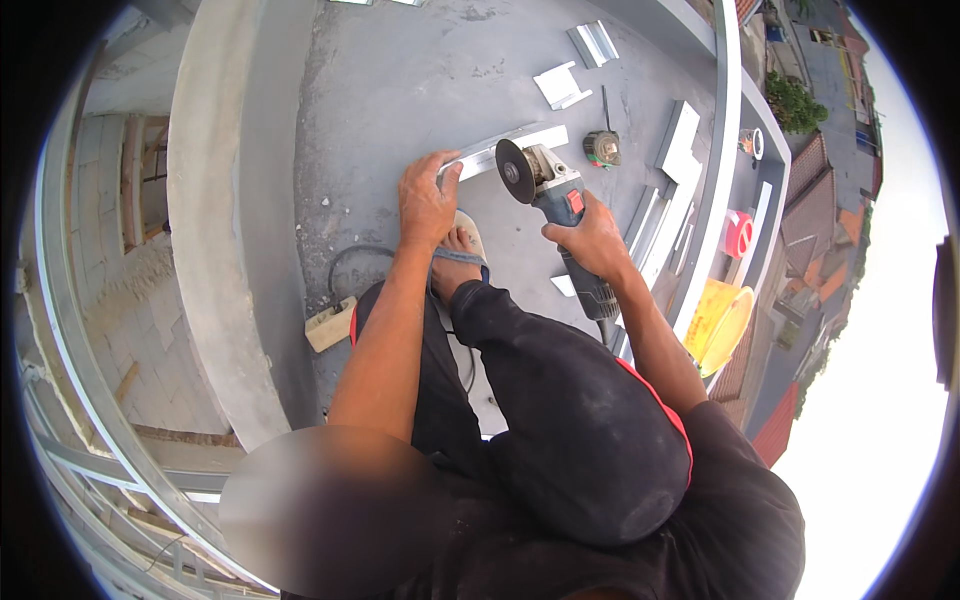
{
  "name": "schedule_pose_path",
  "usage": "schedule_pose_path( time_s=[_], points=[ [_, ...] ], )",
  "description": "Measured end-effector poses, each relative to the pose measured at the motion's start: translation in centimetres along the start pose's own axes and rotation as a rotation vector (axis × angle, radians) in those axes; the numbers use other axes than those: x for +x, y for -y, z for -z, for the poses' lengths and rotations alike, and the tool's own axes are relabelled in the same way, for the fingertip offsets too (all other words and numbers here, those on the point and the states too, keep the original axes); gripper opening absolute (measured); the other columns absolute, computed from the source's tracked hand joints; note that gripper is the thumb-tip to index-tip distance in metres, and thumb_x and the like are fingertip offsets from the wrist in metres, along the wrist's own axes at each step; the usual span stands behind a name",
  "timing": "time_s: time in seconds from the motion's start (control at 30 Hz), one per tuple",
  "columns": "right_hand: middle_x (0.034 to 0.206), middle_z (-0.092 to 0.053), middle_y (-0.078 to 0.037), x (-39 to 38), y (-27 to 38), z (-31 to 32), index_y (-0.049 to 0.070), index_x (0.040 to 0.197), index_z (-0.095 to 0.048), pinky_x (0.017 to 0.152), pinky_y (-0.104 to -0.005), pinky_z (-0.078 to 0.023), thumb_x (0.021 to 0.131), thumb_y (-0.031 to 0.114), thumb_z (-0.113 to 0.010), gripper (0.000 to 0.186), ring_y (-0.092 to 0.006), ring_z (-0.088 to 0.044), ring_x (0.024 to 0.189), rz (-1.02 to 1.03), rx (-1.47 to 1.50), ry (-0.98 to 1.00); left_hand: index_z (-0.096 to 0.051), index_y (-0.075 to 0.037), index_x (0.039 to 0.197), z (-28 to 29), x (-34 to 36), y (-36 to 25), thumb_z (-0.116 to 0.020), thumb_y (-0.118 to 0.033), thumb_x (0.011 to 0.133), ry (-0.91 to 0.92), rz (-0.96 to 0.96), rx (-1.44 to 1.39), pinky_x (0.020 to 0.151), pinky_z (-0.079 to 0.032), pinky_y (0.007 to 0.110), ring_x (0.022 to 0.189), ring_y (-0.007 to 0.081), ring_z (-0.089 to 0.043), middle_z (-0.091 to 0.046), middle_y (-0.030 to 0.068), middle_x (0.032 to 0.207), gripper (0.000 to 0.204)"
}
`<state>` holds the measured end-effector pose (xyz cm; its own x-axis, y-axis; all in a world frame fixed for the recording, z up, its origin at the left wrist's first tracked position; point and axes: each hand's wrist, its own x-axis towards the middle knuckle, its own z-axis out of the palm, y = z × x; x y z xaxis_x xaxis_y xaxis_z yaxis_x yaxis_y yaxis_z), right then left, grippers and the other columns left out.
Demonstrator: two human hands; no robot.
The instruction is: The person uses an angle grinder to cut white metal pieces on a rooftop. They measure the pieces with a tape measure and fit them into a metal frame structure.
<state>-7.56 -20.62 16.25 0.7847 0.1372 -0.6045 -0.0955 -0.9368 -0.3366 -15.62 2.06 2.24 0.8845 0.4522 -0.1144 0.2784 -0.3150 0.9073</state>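
Note:
My right hand [597, 238] is wrapped round the dark body of an angle grinder [557, 196] with a red switch. Its thin black cutting disc [515, 171] stands upright close to a white metal profile [510, 147]; I cannot tell whether they touch. The near end of that profile is gripped by my left hand [430, 195], thumb on one side and fingers on the other. My sandalled foot [462, 245] is on the floor just below the profile.
Cut profile pieces [563, 86] and a tape measure [602, 148] lie on the grey floor [400, 80] beyond. Longer white profiles [660, 230] lie at the right, near a yellow bucket [718, 325] and a red roll [737, 233]. A pale block [330, 325] sits by the left wall.

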Motion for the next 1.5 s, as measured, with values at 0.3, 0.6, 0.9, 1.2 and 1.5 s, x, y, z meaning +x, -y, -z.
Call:
schedule_pose_path(
  time_s=[0.3, 0.6, 0.9, 1.2, 1.5],
  points=[
    [0.101, -0.072, -0.033, 0.1, 0.5, -0.3, -0.011, 0.113, -0.061, 0.094, -0.0515, -0.054, 0.075, 0.033, -0.081, 0.062, -0.047, -0.072, 0.101, -0.049, 0.025, 0.064, -0.077, -0.012, 0.122, -0.1, 0.1, 0.5, -0.066, -0.027, 0.106, -0.004, -0.018, -0.022, 0.109, -0.047, 0.049, 0.119, 0.0358, -0.065, -0.076, 0.0111, 0.122, 0.024],
    [0.103, -0.073, -0.033, 0.4, 0.5, -0.4, -0.011, 0.116, -0.062, 0.096, -0.051, -0.055, 0.075, 0.035, -0.082, 0.064, -0.0472, -0.072, 0.103, -0.041, -0.017, 0.029, -0.077, -0.013, 0.121, -0.2, 0.2, 0.2, -0.066, -0.029, 0.106, -0.003, 0.032, -0.007, 0.112, -0.045, 0.049, 0.119, 0.0355, -0.065, -0.077, 0.0106, 0.121, 0.025],
    [0.102, -0.074, -0.031, -0.1, 0.3, -0.4, -0.011, 0.119, -0.063, 0.095, -0.0502, -0.056, 0.075, 0.034, -0.082, 0.066, -0.0456, -0.073, 0.101, -0.059, 0.012, 0.049, -0.077, -0.014, 0.121, -0.2, 0.4, 0.5, -0.067, -0.028, 0.105, -0.007, 0.015, -0.012, 0.112, -0.044, 0.048, 0.12, 0.0342, -0.064, -0.077, 0.0095, 0.121, 0.023],
    [0.104, -0.074, -0.031, 0.2, 0.1, -0.9, -0.011, 0.122, -0.063, 0.096, -0.0504, -0.055, 0.075, 0.035, -0.082, 0.069, -0.0456, -0.073, 0.103, -0.02, -0.003, 0.032, -0.078, -0.014, 0.12, -0.4, 0.4, 0.6, -0.067, -0.031, 0.106, -0.01, 0.043, 0.004, 0.111, -0.044, 0.048, 0.119, 0.0352, -0.065, -0.078, 0.0099, 0.12, 0.025],
    [0.093, -0.074, -0.022, 0.6, -0.5, -1.8, -0.008, 0.118, -0.064, 0.085, -0.0435, -0.058, 0.076, 0.029, -0.083, 0.06, -0.0319, -0.074, 0.087, 0.018, 0.012, -0.037, -0.079, -0.013, 0.119, -0.4, 0.6, 0.6, -0.066, -0.032, 0.107, -0.014, 0.048, -0.008, 0.11, -0.044, 0.049, 0.116, 0.036, -0.065, -0.078, 0.0113, 0.119, 0.026]
  ],
)
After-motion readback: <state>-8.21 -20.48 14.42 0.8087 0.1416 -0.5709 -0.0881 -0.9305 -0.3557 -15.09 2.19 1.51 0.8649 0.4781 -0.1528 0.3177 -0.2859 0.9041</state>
